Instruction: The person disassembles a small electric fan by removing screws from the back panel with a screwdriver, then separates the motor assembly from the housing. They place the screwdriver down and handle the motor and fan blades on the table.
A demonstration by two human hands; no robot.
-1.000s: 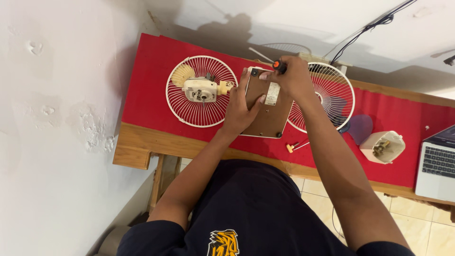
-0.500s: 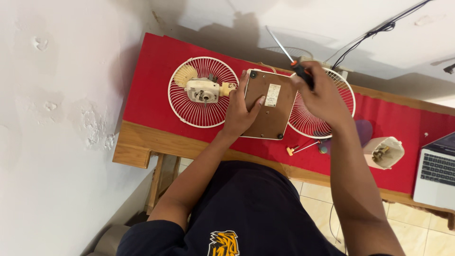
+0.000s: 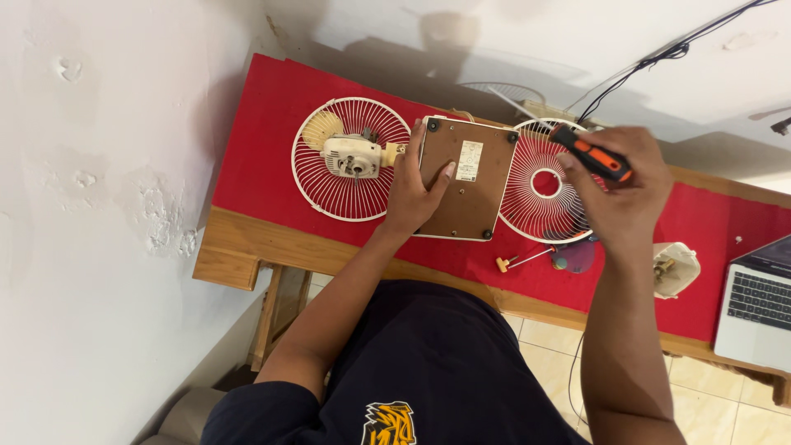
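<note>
On the brown base plate (image 3: 465, 177) our left hand (image 3: 416, 189) rests, fingers spread flat. Beside that plate, our right hand (image 3: 622, 185) wraps closed fingers around an orange-handled screwdriver (image 3: 589, 152).

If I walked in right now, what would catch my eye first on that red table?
Probably the two white wire fan grilles on the red table: the left grille carries a cream motor, the right grille lies bare. Between them sits a brown base, pressed down by the left hand, while the right hand grips an orange-and-black screwdriver raised above the right grille.
</note>
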